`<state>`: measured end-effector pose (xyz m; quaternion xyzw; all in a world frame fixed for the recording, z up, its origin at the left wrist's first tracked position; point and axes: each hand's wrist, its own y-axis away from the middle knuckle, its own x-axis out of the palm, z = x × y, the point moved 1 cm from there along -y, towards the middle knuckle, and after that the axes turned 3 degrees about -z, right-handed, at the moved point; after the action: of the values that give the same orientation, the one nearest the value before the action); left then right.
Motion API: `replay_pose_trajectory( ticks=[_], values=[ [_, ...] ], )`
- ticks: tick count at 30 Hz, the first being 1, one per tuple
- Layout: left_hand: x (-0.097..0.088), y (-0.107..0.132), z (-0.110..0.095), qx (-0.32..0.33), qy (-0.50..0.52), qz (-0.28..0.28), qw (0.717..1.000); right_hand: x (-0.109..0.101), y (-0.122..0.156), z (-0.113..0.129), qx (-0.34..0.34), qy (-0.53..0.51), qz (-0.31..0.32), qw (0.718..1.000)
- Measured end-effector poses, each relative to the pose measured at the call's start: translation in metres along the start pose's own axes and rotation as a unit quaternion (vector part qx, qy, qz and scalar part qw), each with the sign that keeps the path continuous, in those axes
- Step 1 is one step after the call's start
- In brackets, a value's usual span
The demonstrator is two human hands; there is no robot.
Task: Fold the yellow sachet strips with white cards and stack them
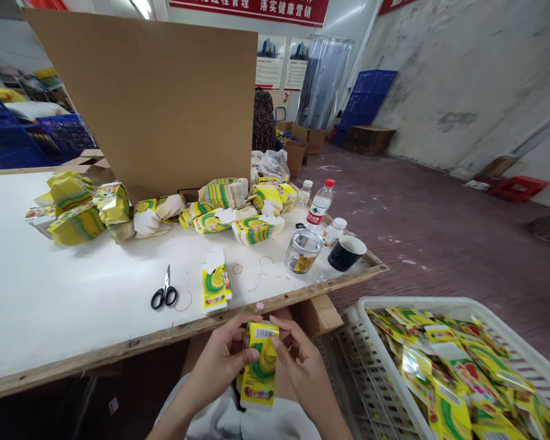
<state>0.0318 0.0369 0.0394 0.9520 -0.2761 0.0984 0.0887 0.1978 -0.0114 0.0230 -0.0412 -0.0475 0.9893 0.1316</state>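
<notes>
Yellow carton (262, 382) is off the surface (87, 299), held above the lap just outside the front edge, barcode end uppermost. Left hand (228, 353): grip pinches the carton's left side, thumb on the printed face. Right hand (303, 362): grip pinches the upper right side near the barcode end.

Nearest on the surface: a few flat cartons (216, 286), lying by the front edge. Scissors (165, 293) left of these, points toward the back edge. Thin loose bands between and beside them.

Toward the right corner: dark mug (343, 256), clear lidded jar (301, 252), red-capped bottle (319, 206). Bundled cartons (222, 194) line the back, before an upright cardboard sheet (160, 104).

Beyond the right corner, lower down: white basket (421, 301), heaped with more yellow cartons (449, 366).
</notes>
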Motion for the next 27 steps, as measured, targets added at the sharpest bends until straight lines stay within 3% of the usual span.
replay_pose_trajectory(
  ticks=[4,6,8,10,12,14,17,24,27],
  values=[
    [0.013,-0.004,0.001,0.032,-0.053,0.003,0.998,-0.001,0.004,0.002,0.028,-0.085,-0.062,0.994],
    [0.007,-0.008,0.000,0.078,-0.134,-0.028,0.988,-0.012,0.007,0.007,0.014,-0.105,-0.187,0.977],
    [-0.013,-0.015,0.000,0.135,-0.263,-0.110,0.949,-0.030,0.009,0.013,-0.043,-0.141,-0.365,0.919],
    [-0.039,-0.022,0.001,0.169,-0.393,-0.193,0.883,-0.047,0.010,0.014,-0.092,-0.195,-0.468,0.857],
    [-0.063,-0.027,0.005,0.152,-0.483,-0.212,0.836,-0.054,0.010,0.007,-0.055,-0.237,-0.457,0.856],
    [-0.079,-0.029,0.011,0.134,-0.508,-0.212,0.824,-0.048,0.012,-0.005,0.042,-0.245,-0.399,0.883],
    [-0.087,-0.026,0.016,0.129,-0.515,-0.211,0.821,-0.025,0.014,-0.022,0.144,-0.245,-0.316,0.905],
    [-0.074,-0.006,0.022,0.185,-0.517,-0.199,0.812,0.021,0.010,-0.018,0.181,-0.228,-0.196,0.936],
    [-0.053,0.011,0.022,0.297,-0.475,-0.162,0.812,0.029,0.009,-0.016,0.206,-0.235,-0.151,0.938]
  ],
)
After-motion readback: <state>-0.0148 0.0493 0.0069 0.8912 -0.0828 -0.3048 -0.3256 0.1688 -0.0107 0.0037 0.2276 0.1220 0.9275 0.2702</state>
